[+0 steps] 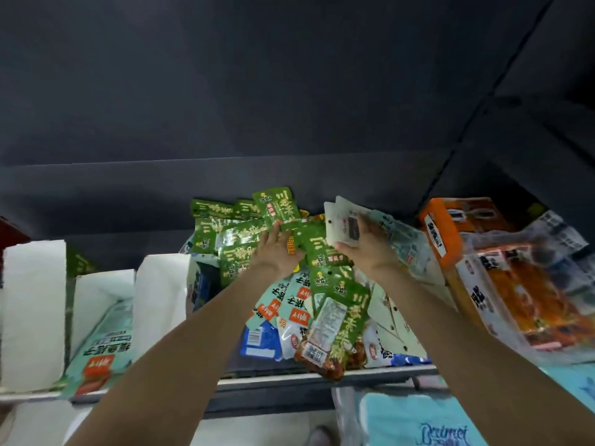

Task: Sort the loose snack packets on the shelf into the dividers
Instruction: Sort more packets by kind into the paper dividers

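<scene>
A heap of loose snack packets lies on the shelf [283, 379]: several green packets [231, 233] at the back and middle, mint-and-orange ones [286, 304] in front, and a blue one [259, 341] near the edge. My left hand [277, 249] reaches into the heap and grips a green packet [314, 239]. Beside it, my right hand [367, 241] holds a white packet [341, 225] upright, thumb across its front. White dividers [161, 294] stand at the left, and a mint packet [103, 346] lies in one slot.
Large orange packs [515, 272] in clear wrap crowd the shelf's right end. Another white divider [32, 310] stands at the far left, with a dark red pack [11, 233] behind it. A light-blue bag [418, 423] sits on the level below.
</scene>
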Available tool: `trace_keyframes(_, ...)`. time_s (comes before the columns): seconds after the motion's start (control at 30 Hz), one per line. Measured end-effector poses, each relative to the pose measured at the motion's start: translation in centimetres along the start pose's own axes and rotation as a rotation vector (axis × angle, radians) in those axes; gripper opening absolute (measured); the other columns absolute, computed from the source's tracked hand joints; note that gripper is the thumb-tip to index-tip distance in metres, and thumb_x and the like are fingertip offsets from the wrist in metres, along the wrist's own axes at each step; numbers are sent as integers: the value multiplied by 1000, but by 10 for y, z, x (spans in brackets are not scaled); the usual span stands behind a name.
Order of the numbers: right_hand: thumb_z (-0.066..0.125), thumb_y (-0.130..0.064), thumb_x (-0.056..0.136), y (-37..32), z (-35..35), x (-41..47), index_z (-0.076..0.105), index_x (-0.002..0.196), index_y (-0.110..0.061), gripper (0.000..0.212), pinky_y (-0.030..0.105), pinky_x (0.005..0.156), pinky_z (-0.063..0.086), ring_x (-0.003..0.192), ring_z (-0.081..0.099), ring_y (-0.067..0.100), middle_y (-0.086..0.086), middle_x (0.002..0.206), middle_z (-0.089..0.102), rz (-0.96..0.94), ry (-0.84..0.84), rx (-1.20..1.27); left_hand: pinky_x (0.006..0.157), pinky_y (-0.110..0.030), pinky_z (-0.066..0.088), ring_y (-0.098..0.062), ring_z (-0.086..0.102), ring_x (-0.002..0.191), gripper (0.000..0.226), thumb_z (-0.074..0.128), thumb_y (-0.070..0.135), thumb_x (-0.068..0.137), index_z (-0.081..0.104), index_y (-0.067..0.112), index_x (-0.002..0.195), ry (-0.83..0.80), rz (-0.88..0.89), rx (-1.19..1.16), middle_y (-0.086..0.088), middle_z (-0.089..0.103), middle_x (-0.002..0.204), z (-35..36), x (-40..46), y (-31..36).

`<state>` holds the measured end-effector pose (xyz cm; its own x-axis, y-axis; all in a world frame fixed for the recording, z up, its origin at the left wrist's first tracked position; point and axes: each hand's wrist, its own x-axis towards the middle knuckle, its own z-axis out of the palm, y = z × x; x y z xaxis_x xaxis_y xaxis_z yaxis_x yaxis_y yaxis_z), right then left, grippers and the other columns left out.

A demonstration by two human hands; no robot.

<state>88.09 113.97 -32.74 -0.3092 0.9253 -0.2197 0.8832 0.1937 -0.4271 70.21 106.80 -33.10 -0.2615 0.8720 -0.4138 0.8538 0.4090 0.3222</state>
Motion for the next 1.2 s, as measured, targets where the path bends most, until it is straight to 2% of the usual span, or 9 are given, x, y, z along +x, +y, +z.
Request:
trace_keyframes(0.13,58,-51,84,-1,12,1,51,124,-13,56,37,107,33,125,47,24,8,134,52,-154,180,-265,118,-47,13,-22,-7,146,67,39,51,95,11,26,151,-3,-18,-23,8,-14,157,-1,-3,1)
trace_keyframes(0.23,54,-41,91,-4,17,-8,65,109,-13,36,34,103,41,89,68,19,7,100,70,-295,338,-417,117,-51,13,-22,-5,146,65,43,50,93,20,26,149,-7,-8,-108,9,-9,158,-5,-4,-1)
trace_keyframes(0.33,41,-27,99,-8,5,-20,67,96,-8,33,29,60,52,57,62,19,4,70,65,-398,332,-250,117,-44,19,-21,6,146,62,48,41,94,24,22,148,31,-6,-221,7,-3,158,-9,-8,2)
trace_keyframes(0.43,39,-22,100,-23,-13,-31,57,83,-8,29,20,44,26,45,40,10,-2,54,44,-388,305,171,116,-33,22,-22,19,143,63,52,20,95,20,17,149,135,46,-397,-1,13,158,-13,-18,9)
trace_keyframes(0.67,41,-39,95,-64,-28,-53,51,89,-2,39,59,66,51,79,59,42,25,86,60,-260,246,897,96,-35,47,-10,51,115,71,67,21,86,27,16,145,262,173,-701,6,51,132,-41,-64,1)
trace_keyframes(0.83,49,-32,96,-106,-27,-81,62,91,-14,23,47,73,53,88,66,30,12,92,68,-303,163,976,82,-35,55,-15,66,89,5,64,13,87,64,11,92,437,244,-745,4,69,91,-71,-106,-45)
trace_keyframes(0.93,56,-24,92,-143,-18,-101,64,97,-25,9,36,78,58,92,67,11,-5,100,70,-349,36,983,78,-40,57,-16,67,85,4,63,13,89,64,15,86,517,256,-804,0,70,90,-84,-134,-84)
trace_keyframes(1.03,62,-14,88,-191,1,-125,63,113,-15,25,22,77,56,94,66,6,-2,112,68,-392,-43,892,75,-37,57,-17,67,83,3,61,12,90,63,9,89,616,270,-856,-2,70,90,-96,-163,-128)
trace_keyframes(1.2,65,-6,85,-279,47,-170,67,106,-15,23,32,75,56,80,67,1,-4,101,68,-421,-78,949,72,-16,50,-2,64,80,13,61,10,89,62,22,85,723,284,-817,12,68,88,-114,-215,-221)
